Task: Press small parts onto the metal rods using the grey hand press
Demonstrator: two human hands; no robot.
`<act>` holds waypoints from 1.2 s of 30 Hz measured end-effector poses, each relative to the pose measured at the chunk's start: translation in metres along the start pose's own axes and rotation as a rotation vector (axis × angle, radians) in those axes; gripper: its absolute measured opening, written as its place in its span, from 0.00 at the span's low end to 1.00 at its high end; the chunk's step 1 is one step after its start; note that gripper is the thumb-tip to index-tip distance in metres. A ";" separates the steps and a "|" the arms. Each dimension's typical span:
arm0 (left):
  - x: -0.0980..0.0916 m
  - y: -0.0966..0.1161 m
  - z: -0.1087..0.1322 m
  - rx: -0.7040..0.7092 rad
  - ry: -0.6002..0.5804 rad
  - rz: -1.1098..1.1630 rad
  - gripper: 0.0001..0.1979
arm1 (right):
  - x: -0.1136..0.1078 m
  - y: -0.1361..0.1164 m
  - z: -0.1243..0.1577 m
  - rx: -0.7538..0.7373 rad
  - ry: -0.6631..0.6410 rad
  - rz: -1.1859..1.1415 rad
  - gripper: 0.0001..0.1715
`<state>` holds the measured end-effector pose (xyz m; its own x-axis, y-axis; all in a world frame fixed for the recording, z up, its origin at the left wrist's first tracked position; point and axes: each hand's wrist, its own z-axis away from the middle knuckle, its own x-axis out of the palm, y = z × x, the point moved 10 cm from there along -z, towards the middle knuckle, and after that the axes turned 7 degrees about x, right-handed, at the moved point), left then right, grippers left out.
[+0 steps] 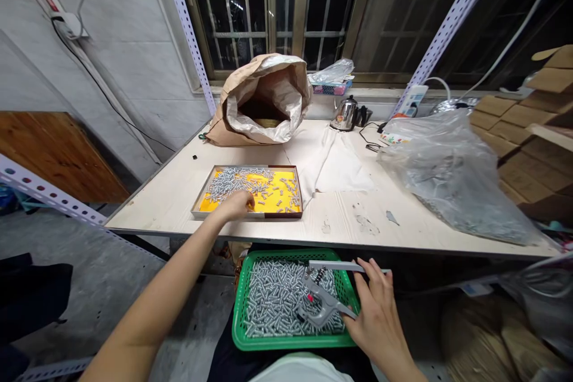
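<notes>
My left hand (237, 204) reaches over the front edge of a shallow tray (301, 210) with a yellow lining. Its fingers are drawn together and point down among small silvery screw-like pieces (230, 181); what they hold, if anything, is hidden. The pieces lie heaped on the tray's left and scattered on its right. My right hand (376, 304) grips the two handles of grey spring-loaded pliers (324, 298), the handles spread apart. The pliers' head is over a green plastic basket (293, 343) on my lap, full of similar silvery pieces (273, 298). No piece is clearly visible in the jaws.
Behind the tray, a large paper sack (224, 122) lies with its mouth toward me. A metal kettle (344, 114) stands by the window, with a white cloth (342, 167) in front. Right are a clear plastic bag (452, 173) and stacked cardboard boxes (519, 137). The table's front edge (380, 245) overhangs the basket's far side.
</notes>
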<state>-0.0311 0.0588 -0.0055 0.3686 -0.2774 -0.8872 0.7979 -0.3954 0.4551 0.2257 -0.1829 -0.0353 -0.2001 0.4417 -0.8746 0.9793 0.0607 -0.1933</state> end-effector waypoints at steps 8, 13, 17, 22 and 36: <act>0.010 -0.003 -0.029 0.041 -0.142 -0.026 0.07 | -0.001 -0.001 -0.004 -0.007 0.012 -0.005 0.37; -0.019 -0.002 -0.012 -0.022 0.087 -0.092 0.09 | -0.003 -0.007 -0.021 -0.026 0.033 0.002 0.34; -0.022 -0.015 -0.007 -0.113 0.158 -0.153 0.11 | -0.003 -0.009 -0.037 -0.043 0.057 0.022 0.32; -0.004 -0.024 -0.021 -0.115 0.055 -0.118 0.07 | 0.000 -0.013 -0.046 -0.063 0.072 0.049 0.32; 0.088 0.062 0.079 -0.149 0.243 1.212 0.26 | -0.009 -0.023 -0.074 -0.013 0.008 0.002 0.36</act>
<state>0.0132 -0.0591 -0.0490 0.9707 -0.2184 0.1002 -0.0775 0.1100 0.9909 0.2078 -0.1221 0.0097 -0.1978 0.4490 -0.8714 0.9800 0.0715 -0.1856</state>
